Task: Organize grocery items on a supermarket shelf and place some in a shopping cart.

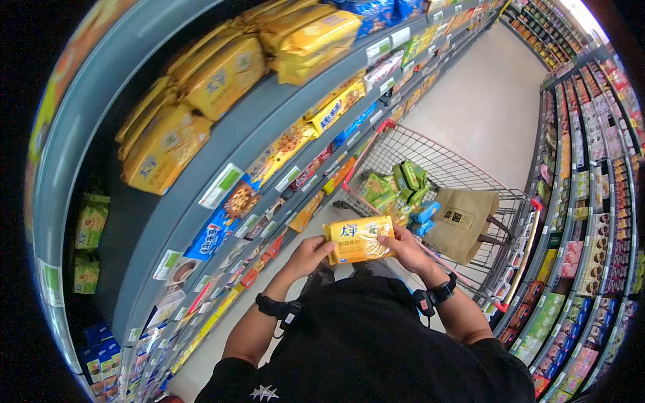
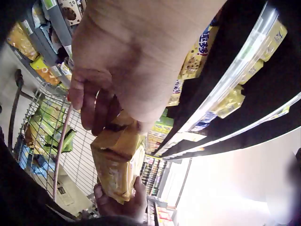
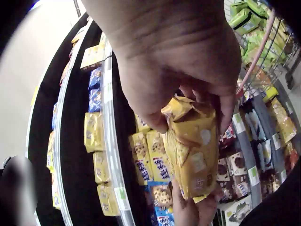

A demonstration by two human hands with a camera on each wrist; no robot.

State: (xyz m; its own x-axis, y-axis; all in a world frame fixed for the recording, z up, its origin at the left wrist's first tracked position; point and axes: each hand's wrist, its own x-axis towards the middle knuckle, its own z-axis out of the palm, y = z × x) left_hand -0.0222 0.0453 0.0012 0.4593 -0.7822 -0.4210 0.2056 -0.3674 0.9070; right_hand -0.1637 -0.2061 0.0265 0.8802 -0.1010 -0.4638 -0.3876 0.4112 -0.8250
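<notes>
Both hands hold a yellow packet [image 1: 359, 240] in front of the body, its printed face toward the head camera. The left hand [image 1: 310, 257] grips its left end, thumb on the front edge. At the other end, the right hand [image 1: 408, 250] pinches it with the thumb over the printed face. In the left wrist view the packet [image 2: 115, 172] is seen end-on, with the left hand [image 2: 127, 61] at the near end and the other hand's fingers beyond. The right wrist view shows the packet's folded end [image 3: 195, 155] beside the right hand [image 3: 178, 70].
A wire shopping cart [image 1: 463, 161] stands ahead, holding green packets [image 1: 379, 191], blue packets [image 1: 424, 213] and a tan bag [image 1: 462, 225]. Stocked shelves [image 1: 262, 121] curve along the left, with yellow packets [image 1: 225, 77] on top. More shelving [image 1: 578, 221] lines the right side of the aisle.
</notes>
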